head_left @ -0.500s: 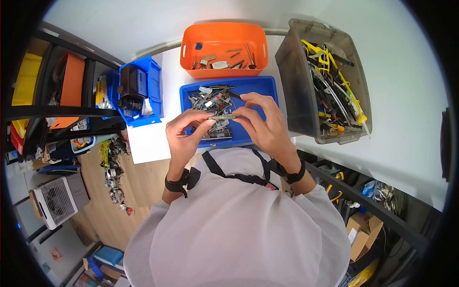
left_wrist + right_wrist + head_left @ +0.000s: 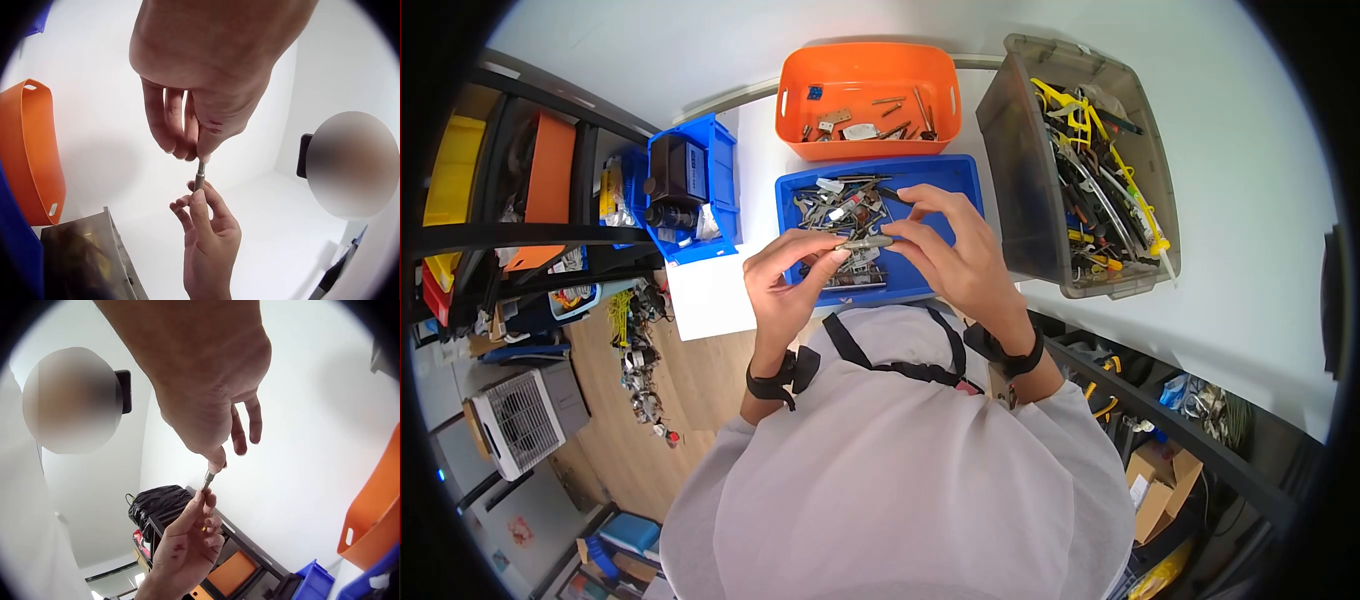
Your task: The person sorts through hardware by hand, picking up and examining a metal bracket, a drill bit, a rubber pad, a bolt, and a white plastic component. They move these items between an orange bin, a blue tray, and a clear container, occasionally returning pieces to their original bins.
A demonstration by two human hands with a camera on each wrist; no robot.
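A short grey metal rod (image 2: 865,243) with a stepped collar is held between both hands over the blue tray. My left hand (image 2: 785,285) pinches one end between thumb and fingers. At the other end, my right hand (image 2: 960,260) pinches the rod with thumb and index finger, its other fingers spread away from it. In the left wrist view, the metal rod (image 2: 200,179) shows end-on between the two sets of fingertips. Below the hands, the blue tray (image 2: 948,178) holds a pile of metal tools and small hardware, partly hidden by them.
Behind the tray stands an orange bin (image 2: 860,72) with a few metal pieces. A grey see-through bin (image 2: 1018,190) full of tools is at the right. To the left are a blue bin (image 2: 724,175) with dark bottles and a black shelf rack (image 2: 550,236).
The right hand and wrist have shifted slightly to the right and the hand has turned a little. Both hands still hold the rod in nearly the same place.
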